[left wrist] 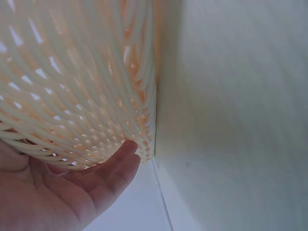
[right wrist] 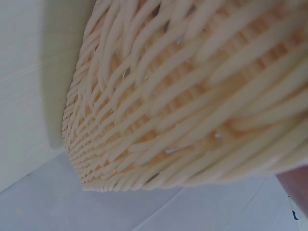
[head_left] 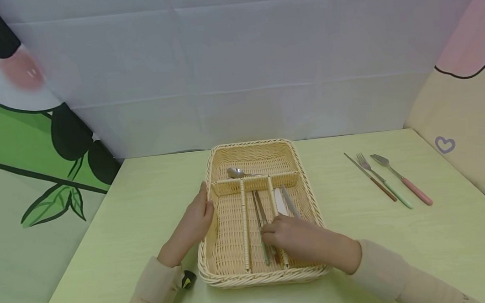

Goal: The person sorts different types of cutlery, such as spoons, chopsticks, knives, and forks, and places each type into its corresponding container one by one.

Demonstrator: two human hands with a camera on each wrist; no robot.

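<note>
A rectangular wicker basket (head_left: 233, 280) with dividers stands before me on the table. My left hand (head_left: 194, 218) holds its left rim, the thumb on top and the fingers along the outer wall, as the left wrist view shows. Over the middle long compartment my right hand (head_left: 292, 236) has its fingers curled at thin chopsticks (head_left: 257, 210), whose green and brown ends show below; the grip itself is partly hidden. Beside that, the right compartment holds a white blade (head_left: 281, 202) and a metal knife (head_left: 289, 201), their lower parts hidden by the hand. A spoon (head_left: 236, 172) lies in the back compartment.
On the table to the right lie a brown-ended chopstick (head_left: 369, 176), a green-handled fork (head_left: 363, 162) and a pink-handled utensil (head_left: 415, 190). A small black-and-yellow object (head_left: 188, 279) shows by my left sleeve. A pale cloth wall (head_left: 254, 68) borders the table's back edge.
</note>
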